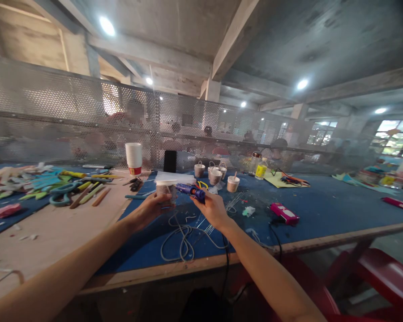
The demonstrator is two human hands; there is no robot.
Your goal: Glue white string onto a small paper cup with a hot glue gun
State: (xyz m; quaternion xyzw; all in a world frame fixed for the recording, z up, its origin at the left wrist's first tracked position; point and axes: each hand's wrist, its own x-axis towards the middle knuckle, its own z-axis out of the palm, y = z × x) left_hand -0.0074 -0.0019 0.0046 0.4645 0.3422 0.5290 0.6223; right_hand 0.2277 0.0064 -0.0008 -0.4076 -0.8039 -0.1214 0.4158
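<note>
My left hand point(156, 205) is closed around a paper cup point(164, 187) with a brownish wrapping and a white rim, just above the blue table mat. In my right hand point(212, 206) is a purple hot glue gun point(190, 191), its nozzle end pointing left at the side of the cup. Whether the nozzle touches the cup I cannot tell. Below both hands a loose grey cord point(184, 241) lies in loops on the mat. Clear thin sticks point(210, 223) lie beside the cord, right of the cup.
Several small wrapped cups point(233, 184) stand farther back. A stack of white paper cups point(133, 157) is at the left, near blue-handled scissors point(62, 194) and coloured cut pieces. A pink box point(284, 213) lies right. A perforated metal screen point(174, 120) runs along the back, with people behind it.
</note>
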